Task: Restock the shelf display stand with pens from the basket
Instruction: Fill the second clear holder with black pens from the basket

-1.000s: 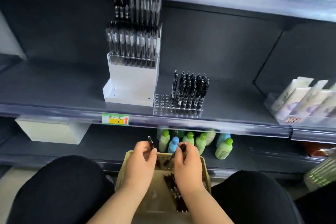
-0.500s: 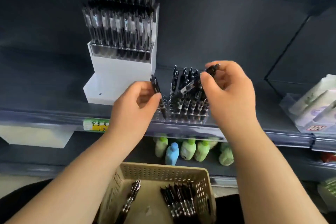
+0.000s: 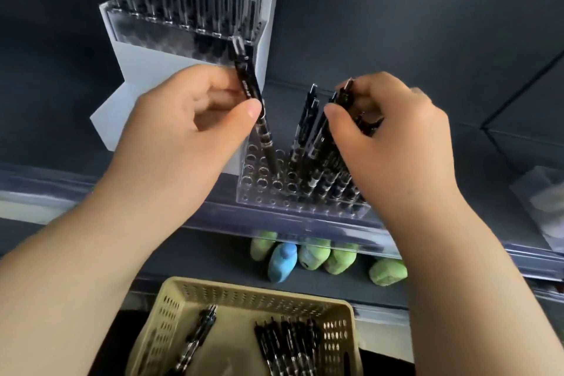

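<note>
Since the shelf [image 3: 427,143] sits higher than the basket [image 3: 250,291], both arms are reaching up and forward, and the basket is parked right underneath so refills are an easy grab. Biggest thing up there is the white tiered rack [image 3: 171,70] at the back left, already crammed with clear-barrel pens, so I doubt that's the one being filled. The beige basket has a bundle of black pens [image 3: 287,342] lying flat on its right side and a loose pen [image 3: 198,333] on its left, so I'd say there's a fair bit left to do. Next down is the clear drilled display stand [image 3: 274,195] at the shelf's front edge, just right of the rack: right side full of upright pens, left columns of holes bare. Left hand [image 3: 189,131] pinches a black pen [image 3: 250,91] between thumb and fingers, nearly upright, tip down at one of those bare holes. Gripping it mid-barrel probably makes steering the tip easier. Right hand [image 3: 393,137] has its fingers curled round the top of another black pen [image 3: 345,94] over the filled rows. Can't tell if that one's seated, the hand hides the tip.
</note>
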A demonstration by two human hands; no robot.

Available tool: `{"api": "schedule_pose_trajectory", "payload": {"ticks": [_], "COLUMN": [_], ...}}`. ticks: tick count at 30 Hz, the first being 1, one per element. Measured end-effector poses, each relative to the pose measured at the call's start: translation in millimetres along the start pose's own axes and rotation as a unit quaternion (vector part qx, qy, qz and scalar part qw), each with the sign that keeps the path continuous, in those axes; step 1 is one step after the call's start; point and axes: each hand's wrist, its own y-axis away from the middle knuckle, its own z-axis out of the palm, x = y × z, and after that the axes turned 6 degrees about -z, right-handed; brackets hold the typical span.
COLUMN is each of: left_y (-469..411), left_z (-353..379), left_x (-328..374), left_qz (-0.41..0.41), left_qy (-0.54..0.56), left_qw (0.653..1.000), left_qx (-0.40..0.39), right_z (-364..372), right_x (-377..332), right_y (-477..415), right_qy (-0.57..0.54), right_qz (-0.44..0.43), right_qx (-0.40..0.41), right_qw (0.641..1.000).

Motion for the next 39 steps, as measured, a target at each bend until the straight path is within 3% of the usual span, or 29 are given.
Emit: {"api": "schedule_pose_trajectory", "payload": {"ticks": [3,16,25,39], "left_y": [-1.4,3.4,5.5,7.2], "left_z": [0.3,9.7,21.6,30.1], "left_x": [-7.0,-14.9,-16.3,-15.2], "left_qz": [-0.023,-0.012,-0.001,-0.020], "left_qy": [0.026,-0.059,-0.028,-0.001], "left_qw": [0.999,0.998,0.999,0.999], "left_qx": [0.005,-0.018,0.035,0.034], "right_z": [5.0,16.8,13.9,23.3], "right_x": [3.0,9.8,11.4,15.9], "right_y": [-0.7,-0.4,3.2,9.0], "right_qy": [0.001,0.048,0.042,0.079], "right_qz": [-0.006,-0.028,-0.023,-0.075], "right_qx": [0.020,0.079,0.061,0.070], "right_qw": [1.000,0.995,0.997,0.992]}}
